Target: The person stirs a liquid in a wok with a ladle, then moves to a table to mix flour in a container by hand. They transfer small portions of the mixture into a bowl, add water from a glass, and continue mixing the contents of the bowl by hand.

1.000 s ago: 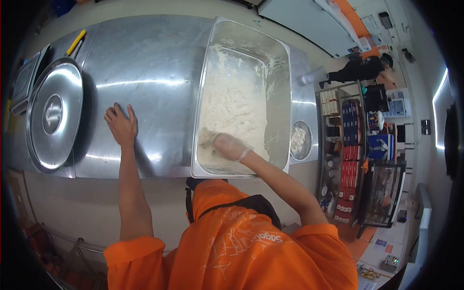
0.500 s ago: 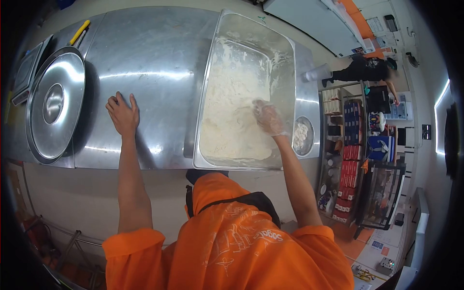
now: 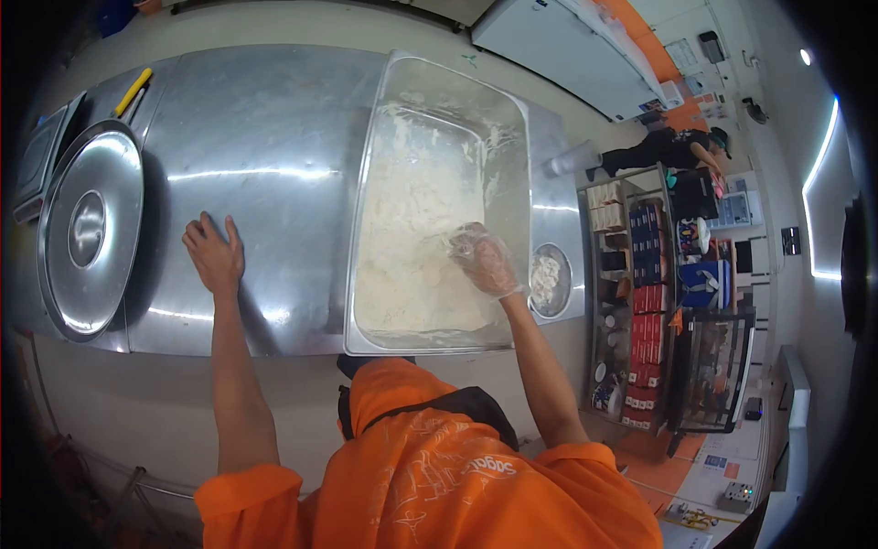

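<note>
My bare left hand (image 3: 217, 256) rests on the steel table (image 3: 265, 119), fingers spread and nothing held. My right hand (image 3: 483, 260) wears a clear plastic glove and reaches into a deep metal pan (image 3: 368, 174). Its fingers point down and to the left at the pale flour (image 3: 407, 265) that covers the pan's bottom. The glove and blur hide whether those fingers are closed or hold any flour. Flour also clings to the pan's inner walls. Right of the pan, a round metal bowl (image 3: 564, 299) holds pale, lumpy stuff.
A large round metal lid (image 3: 114, 206) lies on the table's left, near a yellow-handled tool (image 3: 134, 91). A clear plastic container (image 3: 572, 161) is at the right edge. Beyond it stand loaded shelves (image 3: 648, 302), and another person (image 3: 658, 150) is farther back.
The whole view has shifted, so the table sits lower and farther left. My gloved hand has turned and moved slightly within the pan. My left hand stays on the table.
</note>
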Available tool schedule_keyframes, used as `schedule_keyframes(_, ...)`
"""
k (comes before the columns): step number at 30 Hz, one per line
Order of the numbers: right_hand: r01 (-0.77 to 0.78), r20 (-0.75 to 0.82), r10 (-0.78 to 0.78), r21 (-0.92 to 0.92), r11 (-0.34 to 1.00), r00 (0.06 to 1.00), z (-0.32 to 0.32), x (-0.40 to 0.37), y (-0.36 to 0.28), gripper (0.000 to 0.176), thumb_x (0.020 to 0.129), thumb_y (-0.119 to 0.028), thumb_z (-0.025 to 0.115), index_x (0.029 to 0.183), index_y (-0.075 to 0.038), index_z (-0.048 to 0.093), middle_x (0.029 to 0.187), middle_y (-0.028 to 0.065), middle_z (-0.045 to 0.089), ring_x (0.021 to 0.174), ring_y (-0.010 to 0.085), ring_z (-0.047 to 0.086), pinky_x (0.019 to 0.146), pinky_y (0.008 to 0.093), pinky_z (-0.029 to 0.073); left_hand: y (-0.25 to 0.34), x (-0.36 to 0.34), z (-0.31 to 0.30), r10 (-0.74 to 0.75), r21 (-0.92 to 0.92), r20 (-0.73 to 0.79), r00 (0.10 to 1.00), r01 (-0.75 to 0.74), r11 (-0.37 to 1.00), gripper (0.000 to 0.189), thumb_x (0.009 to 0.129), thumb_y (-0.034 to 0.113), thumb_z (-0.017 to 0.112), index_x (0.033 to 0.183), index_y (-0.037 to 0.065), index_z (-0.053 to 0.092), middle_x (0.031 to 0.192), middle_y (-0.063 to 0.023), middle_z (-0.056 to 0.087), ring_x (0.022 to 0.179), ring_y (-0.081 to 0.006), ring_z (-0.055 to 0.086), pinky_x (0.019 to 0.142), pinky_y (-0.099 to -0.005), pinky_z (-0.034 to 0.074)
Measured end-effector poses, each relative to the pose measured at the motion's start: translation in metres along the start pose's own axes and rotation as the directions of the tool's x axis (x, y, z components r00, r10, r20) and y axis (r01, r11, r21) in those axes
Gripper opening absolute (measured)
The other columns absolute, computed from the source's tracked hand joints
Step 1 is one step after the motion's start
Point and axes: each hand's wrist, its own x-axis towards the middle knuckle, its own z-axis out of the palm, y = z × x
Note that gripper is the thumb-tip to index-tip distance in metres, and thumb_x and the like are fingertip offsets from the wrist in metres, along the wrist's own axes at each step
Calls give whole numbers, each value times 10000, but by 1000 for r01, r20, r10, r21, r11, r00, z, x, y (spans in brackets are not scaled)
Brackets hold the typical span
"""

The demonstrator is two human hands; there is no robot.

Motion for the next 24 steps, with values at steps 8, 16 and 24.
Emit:
schedule_keyframes(8,-282,-28,285,71,957,958,-42,-10,-37,261,835,-154,696,1054,-12,674,953,75,690,818,147,633,740,278,503,5,3,-5,-46,18,68,997,45,999,477,939,369,525,1246,5,492,1160,-173,467,1101,-329,430,957,-424,390)
schedule_keyframes(16,-356,-182,452,393,848,873,-95,-43,-48,273,850,-170,695,1041,22,662,928,63,680,797,110,623,688,247,482,4,1,-3,-30,31,64,997,28,999,461,940,364,522,1231,7,500,1147,-173,467,1080,-324,433,951,-425,393)
schedule_keyframes(24,-390,-491,83,-566,727,867,-154,-90,21,357,810,-218,725,1072,9,643,973,149,670,840,237,639,748,349,505,1,1,1,0,51,23,1000,-1,999,466,933,370,531,1212,-3,510,1133,-185,474,1067,-337,438,947,-435,392)
